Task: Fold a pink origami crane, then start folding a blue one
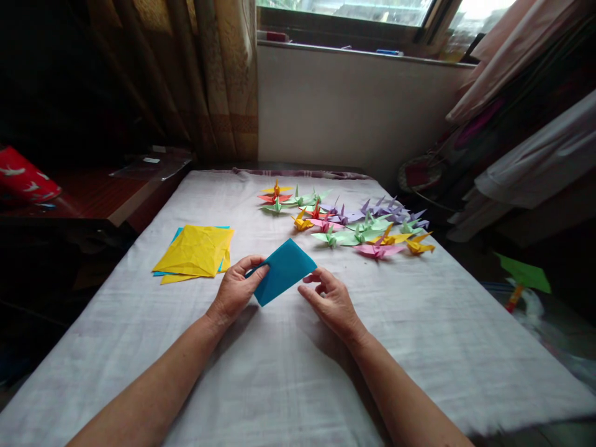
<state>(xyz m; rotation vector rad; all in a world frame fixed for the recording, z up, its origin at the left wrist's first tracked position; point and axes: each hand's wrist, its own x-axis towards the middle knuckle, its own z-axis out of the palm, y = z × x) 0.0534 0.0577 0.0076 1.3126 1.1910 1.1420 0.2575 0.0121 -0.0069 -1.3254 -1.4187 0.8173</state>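
Note:
A folded blue sheet of paper (287, 271) is held up at a tilt above the cloth. My left hand (237, 287) pinches its left corner, thumb on the near face and fingers behind. At the opposite corner is my right hand (333, 302), its thumb and fingers apart; the index fingertip is at the paper's edge, and whether it touches cannot be made out. To the left lies a loose pile of yellow paper sheets (193, 251) with blue sheets (162, 274) showing beneath. Beyond my hands stand several folded paper cranes (329, 238) in green, purple, pink, red and yellow.
A white cloth (261, 385) covers the table. On the left, a brown side table (100, 202) bears a clear plastic sleeve (149, 164) and a red patterned object (25, 177). Curtains (223, 81), a window ledge (326, 48) and hanging clothes (540, 155) surround the table.

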